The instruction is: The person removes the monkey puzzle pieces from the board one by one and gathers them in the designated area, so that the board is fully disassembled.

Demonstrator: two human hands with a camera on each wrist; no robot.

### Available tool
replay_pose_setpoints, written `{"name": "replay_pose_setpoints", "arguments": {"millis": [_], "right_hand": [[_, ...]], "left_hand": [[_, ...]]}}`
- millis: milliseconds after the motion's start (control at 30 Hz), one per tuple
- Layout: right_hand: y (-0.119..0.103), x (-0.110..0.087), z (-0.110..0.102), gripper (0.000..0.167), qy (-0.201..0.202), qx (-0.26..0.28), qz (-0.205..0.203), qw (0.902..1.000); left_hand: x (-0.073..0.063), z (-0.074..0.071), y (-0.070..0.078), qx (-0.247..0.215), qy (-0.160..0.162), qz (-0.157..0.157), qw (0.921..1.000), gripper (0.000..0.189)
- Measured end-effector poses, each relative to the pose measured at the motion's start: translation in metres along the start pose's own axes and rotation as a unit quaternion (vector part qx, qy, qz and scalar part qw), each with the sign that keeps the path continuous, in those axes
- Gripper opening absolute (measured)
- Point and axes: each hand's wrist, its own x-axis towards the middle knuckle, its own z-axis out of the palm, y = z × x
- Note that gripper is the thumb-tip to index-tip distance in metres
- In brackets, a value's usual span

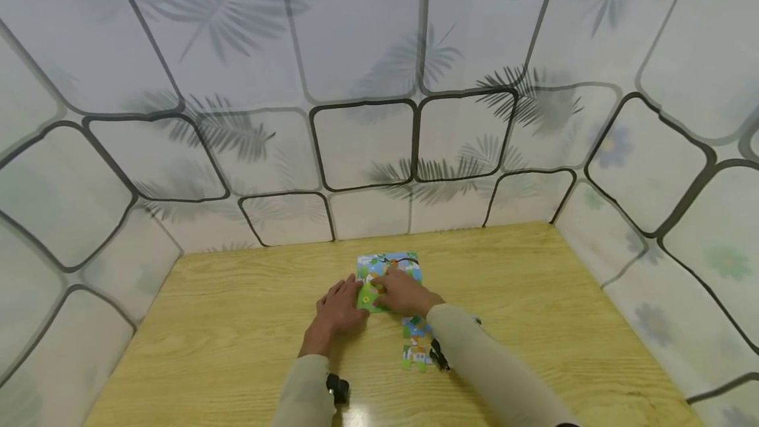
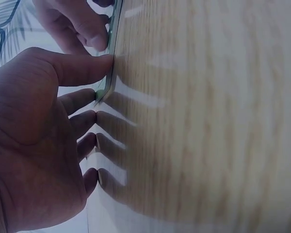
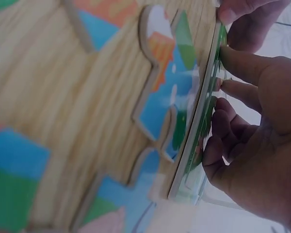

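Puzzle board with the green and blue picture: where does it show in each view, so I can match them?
Head: just below centre, puzzle board partly covered by the right hand.
Left wrist: board edge-on, upper left of centre.
Right wrist: board edge-on, slanting right of centre.
Shared landmark: the right hand, visible in all three.

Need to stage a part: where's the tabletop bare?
Bare: table between left hand and left wall; also right side, toward right wall. Crowded: centre, right hand on the puzzle board, loose pieces nearer, beside the right sleeve.
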Motion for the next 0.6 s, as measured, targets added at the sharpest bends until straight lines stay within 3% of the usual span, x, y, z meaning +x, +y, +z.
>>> {"name": "replay_pose_setpoints", "arguments": {"millis": [600], "right_hand": [[-0.014,0.017,-0.006,0.046,-0.013,0.055,0.040,0.9976]], "left_hand": [[0.000,-0.001,0.002,-0.010,-0.004,-0.006,0.9999,0.065]]}}
